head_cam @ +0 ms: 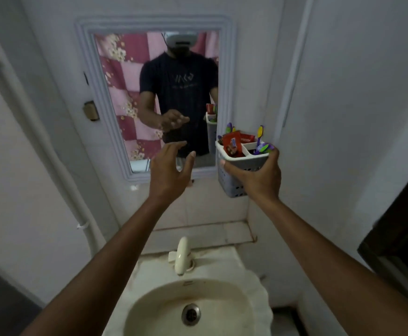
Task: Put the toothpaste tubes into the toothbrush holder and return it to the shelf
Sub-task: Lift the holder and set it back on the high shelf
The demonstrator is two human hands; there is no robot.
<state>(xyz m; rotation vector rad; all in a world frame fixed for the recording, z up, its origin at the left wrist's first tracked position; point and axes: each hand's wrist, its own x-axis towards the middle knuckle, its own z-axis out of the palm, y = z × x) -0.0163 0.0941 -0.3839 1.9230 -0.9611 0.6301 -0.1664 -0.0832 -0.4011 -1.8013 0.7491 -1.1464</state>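
- Your left hand is hovering empty in front of the mirror, fingers spread wide and touching nothing, well apart from the holder.
- Below and between your arms, the sink and its tap are lying idle; no tube is showing on the basin rim.
- Your right hand is gripping the toothbrush holder from the side, fingers wrapped around its perforated wall, holding it upright in the air just right of the mirror frame, near the wall.
- The toothpaste tubes are already sitting in the holder's left compartment, red ends sticking up, with toothbrushes standing in the right one.
- So you seem to be finishing the loading step and moving on to the return.
- The shelf itself is not showing here, so I cannot tell where it sits; the next move is calling for a level carry so nothing tips out, with your free hand ready to steady the holder as you set it down.
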